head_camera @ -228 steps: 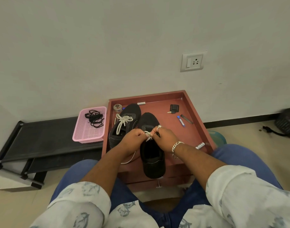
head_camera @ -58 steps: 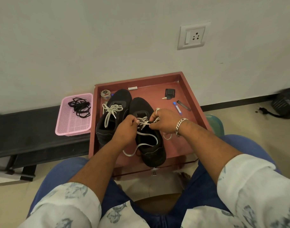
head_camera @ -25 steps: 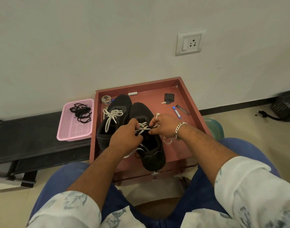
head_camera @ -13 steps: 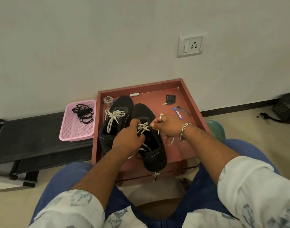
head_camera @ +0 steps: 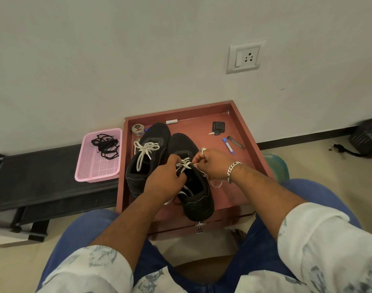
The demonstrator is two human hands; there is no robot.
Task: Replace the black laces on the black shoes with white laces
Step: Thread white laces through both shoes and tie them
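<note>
Two black shoes stand side by side in a reddish-brown tray [head_camera: 247,142]. The left shoe [head_camera: 147,157] carries a white lace [head_camera: 146,150] tied in a bow. On the right shoe [head_camera: 193,187] a white lace [head_camera: 184,164] crosses the upper eyelets, and its loose ends trail over the opening and onto the tray. My left hand [head_camera: 165,178] pinches the lace on the shoe's left side. My right hand [head_camera: 213,163], with a ring and a bracelet, pinches the other end on the right side. Black laces [head_camera: 105,145] lie bundled in a pink basket [head_camera: 98,168].
In the tray's far part lie a tape roll [head_camera: 138,129], a small white piece [head_camera: 171,122], a black key fob [head_camera: 217,127], and two pen-like sticks [head_camera: 231,144]. A low black rack [head_camera: 43,180] holds the basket at left. A wall socket [head_camera: 246,58] is above. My knees frame the tray.
The white lace, only at the lowest eyelets nine seconds ago, now crosses further up the right shoe. Over the last second both hands stayed at the upper eyelets, pulling the ends in.
</note>
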